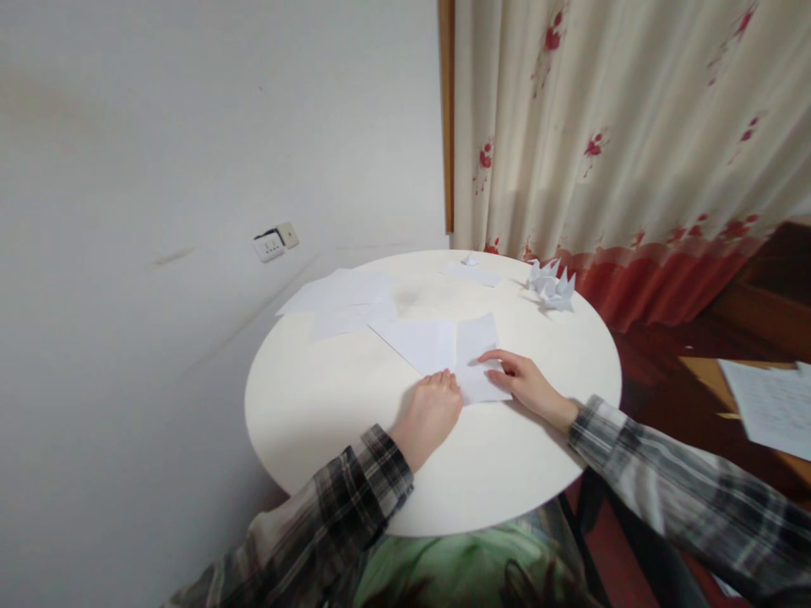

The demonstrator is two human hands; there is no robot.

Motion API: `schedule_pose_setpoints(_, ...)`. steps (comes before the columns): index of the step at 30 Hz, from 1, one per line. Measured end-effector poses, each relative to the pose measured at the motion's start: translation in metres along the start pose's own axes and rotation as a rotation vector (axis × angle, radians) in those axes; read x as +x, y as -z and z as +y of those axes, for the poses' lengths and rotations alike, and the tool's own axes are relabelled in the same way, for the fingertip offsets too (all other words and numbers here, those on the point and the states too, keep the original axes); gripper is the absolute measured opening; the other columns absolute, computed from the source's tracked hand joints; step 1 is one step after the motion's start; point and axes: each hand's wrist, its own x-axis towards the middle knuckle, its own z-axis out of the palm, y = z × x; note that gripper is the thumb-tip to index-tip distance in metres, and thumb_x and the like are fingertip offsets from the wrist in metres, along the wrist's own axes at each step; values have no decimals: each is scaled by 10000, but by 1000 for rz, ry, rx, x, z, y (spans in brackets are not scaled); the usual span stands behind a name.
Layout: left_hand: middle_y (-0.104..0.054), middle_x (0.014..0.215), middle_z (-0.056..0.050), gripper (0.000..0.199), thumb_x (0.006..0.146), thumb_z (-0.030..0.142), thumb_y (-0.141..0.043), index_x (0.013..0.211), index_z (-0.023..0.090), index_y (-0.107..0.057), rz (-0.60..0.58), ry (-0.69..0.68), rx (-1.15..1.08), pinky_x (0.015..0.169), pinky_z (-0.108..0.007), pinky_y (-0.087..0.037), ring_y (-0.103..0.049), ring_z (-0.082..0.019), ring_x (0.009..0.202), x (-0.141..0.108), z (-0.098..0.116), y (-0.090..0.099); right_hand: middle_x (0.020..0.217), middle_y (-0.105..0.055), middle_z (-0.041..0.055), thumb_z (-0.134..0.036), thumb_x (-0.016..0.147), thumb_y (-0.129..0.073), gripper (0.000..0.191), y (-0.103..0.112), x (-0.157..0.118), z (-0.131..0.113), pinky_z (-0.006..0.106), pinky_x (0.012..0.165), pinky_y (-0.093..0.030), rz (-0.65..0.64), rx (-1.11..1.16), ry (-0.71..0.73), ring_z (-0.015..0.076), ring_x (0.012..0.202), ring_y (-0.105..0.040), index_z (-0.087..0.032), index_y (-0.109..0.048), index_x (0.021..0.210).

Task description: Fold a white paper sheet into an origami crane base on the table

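A white sheet of paper [476,342] lies on the round white table in front of me. At its lower left edge rests my left hand [432,414], its fingers curled closed onto the paper; the fingertips are partly hidden. My right hand [523,382] lies over the sheet's right side, thumb and index finger apart and nothing held between them. Just beyond my left hand is another white paper [418,339], a triangular part of it showing, close beside the sheet.
Several loose white sheets [342,295] overlap at the table's far left. Folded paper pieces with pointed tips [552,287] stand at the far right. A small folded piece [470,261] sits by a flat paper [478,274] at the back. A wall and curtain [621,169] border the table [355,422].
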Motion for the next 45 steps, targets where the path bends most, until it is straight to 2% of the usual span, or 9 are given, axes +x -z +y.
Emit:
schedule_pose_setpoints(6,-654,1000,-168,209,852,96,-463,956,54,-639,10,14,-2,755,-313,-503,-633,-218,907,1,1,3,584,-442,-36,-283,749,-523,299,0,0,1,215,482,-266,6,7,-20,105,524,-359,-183,-609,1017)
schedule_pose_setpoints(12,-651,1012,-172,232,853,97,-461,1009,35,-620,45,4,10,761,-322,-500,-629,-224,914,0,0,-3,626,-491,-24,-294,758,-531,308,0,0,1,217,499,-292,15,35,-27,112,549,-397,-190,-592,1041)
schedule_pose_setpoints(18,-639,1086,-141,250,845,119,-476,1056,54,-593,110,61,-107,865,-320,-481,-607,-199,993,-3,-3,-6,550,-394,-51,-368,778,-531,346,1,-1,-4,230,491,-267,87,-77,-38,112,511,-343,-188,-584,1069)
schedule_pose_setpoints(22,-670,1022,-82,203,842,126,-484,1001,112,-610,138,40,-175,847,-319,-496,-626,-175,930,-8,-4,-5,532,-349,-59,-400,779,-536,353,2,-1,-5,229,481,-256,114,-95,-26,108,505,-324,-185,-587,1054)
schedule_pose_setpoints(27,-665,1027,-84,211,831,127,-488,1008,113,-602,177,-28,-179,847,-322,-498,-623,-181,939,-13,-4,-6,550,-453,-42,-424,771,-547,406,4,0,-3,219,462,-272,80,-42,-49,108,507,-378,-172,-546,1090)
schedule_pose_setpoints(32,-663,1042,-100,225,818,119,-489,1007,97,-611,219,-39,-143,853,-329,-499,-621,-197,964,-14,-3,-9,619,-549,-21,-358,758,-567,385,5,-1,-2,218,487,-318,39,-40,-68,107,522,-428,-178,-530,1096)
schedule_pose_setpoints(45,-671,1010,-149,239,827,138,-478,990,44,-625,182,-51,-99,815,-324,-515,-640,-210,932,-11,1,-7,570,-484,-62,-250,729,-557,351,5,-2,3,198,451,-279,-3,68,-80,94,500,-392,-205,-503,1072)
